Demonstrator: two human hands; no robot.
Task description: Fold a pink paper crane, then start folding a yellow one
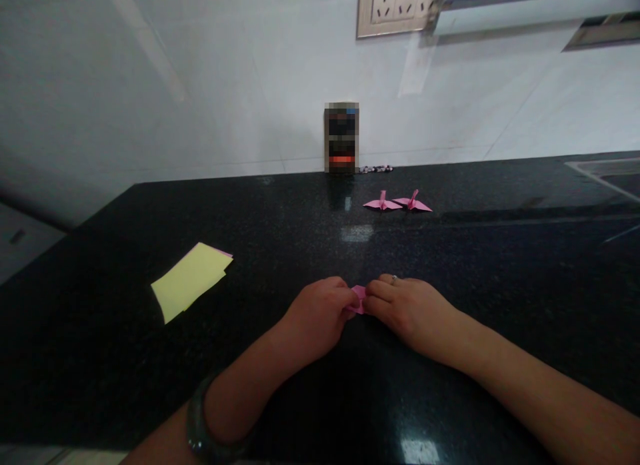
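Bangle point(196, 418) on its wrist, the left hand point(320, 315) pinches one side of a small pink paper point(358, 300); the right hand point(410, 312), fingers curled closed, grips the other, presumably to steady it. It sits between them, inward from the surface's point(280, 232) near edge. Yellow sheets point(187, 285) lie toward the left edge, pink cranes point(413, 203) near the back, probably leaving elbow room.

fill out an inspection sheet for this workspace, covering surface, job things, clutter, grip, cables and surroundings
Surface: black speckled countertop, showing light reflections
Job things: folded pink paper between the hands; yellow sheets to the left; two pink paper cranes farther back
Clutter: pixelated dark device and beaded strand by the wall
Grip: left hand and right hand both pinch the folded pink paper
Cables: nothing seen
Surroundings: pale wall, socket panel above
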